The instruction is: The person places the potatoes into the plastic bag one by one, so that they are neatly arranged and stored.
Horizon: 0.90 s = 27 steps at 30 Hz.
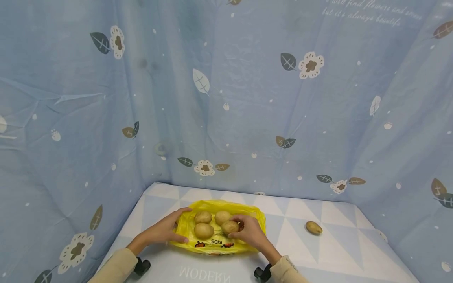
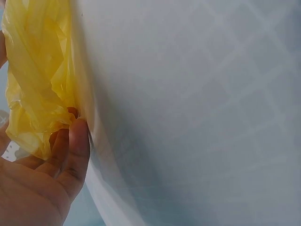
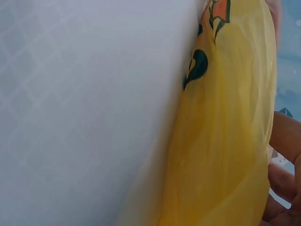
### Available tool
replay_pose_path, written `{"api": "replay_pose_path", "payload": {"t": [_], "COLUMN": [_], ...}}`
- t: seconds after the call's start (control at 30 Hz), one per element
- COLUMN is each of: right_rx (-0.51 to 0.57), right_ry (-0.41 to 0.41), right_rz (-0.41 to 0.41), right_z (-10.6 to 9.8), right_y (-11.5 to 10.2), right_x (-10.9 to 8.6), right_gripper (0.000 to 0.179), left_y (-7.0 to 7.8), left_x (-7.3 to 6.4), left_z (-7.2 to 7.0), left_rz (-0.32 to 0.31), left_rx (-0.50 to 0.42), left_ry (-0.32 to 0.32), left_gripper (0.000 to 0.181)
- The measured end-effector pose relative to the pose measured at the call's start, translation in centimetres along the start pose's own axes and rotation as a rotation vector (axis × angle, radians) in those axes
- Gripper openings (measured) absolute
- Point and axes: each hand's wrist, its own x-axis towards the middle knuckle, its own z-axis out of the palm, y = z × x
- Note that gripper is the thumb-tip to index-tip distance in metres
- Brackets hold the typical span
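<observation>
A yellow plastic bag (image 1: 187, 245) with printed lettering lies spread on the table. Three potatoes lie on it: an upper left one (image 1: 203, 217), a lower left one (image 1: 204, 231) and one farther right (image 1: 222, 217). My left hand (image 1: 166, 228) grips the bag's left side, with thumb and fingers spread along it; in the left wrist view its fingertips touch the crumpled yellow plastic (image 2: 40, 70). Over the bag's right part, my right hand (image 1: 250, 232) holds another potato (image 1: 230, 226) between thumb and fingers. The right wrist view shows that hand's fingers (image 3: 284, 136) beyond the bag's side, the potato hidden.
One more potato (image 1: 313, 228) rests by itself on the table (image 1: 339, 251), well to the right of the bag. Blue patterned curtains (image 1: 247, 98) hang behind and at the sides of the table. Dark straps or mounts (image 1: 142, 267) sit at both wrists.
</observation>
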Motion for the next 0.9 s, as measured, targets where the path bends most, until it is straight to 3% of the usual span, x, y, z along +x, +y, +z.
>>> {"api": "replay_pose_path", "payload": {"t": [0.9], "right_rx": [-0.019], "right_ry": [-0.034], "right_rz": [0.009], "right_z": [2.0], "right_y": [-1.0], "right_x": [0.1], "right_gripper": [0.043], "left_y": [-0.3], "left_x": [0.1], "left_z": [0.2], "left_rz": [-0.008], "left_rx": [0.0], "left_ry": [0.004], "left_gripper": [0.099]}}
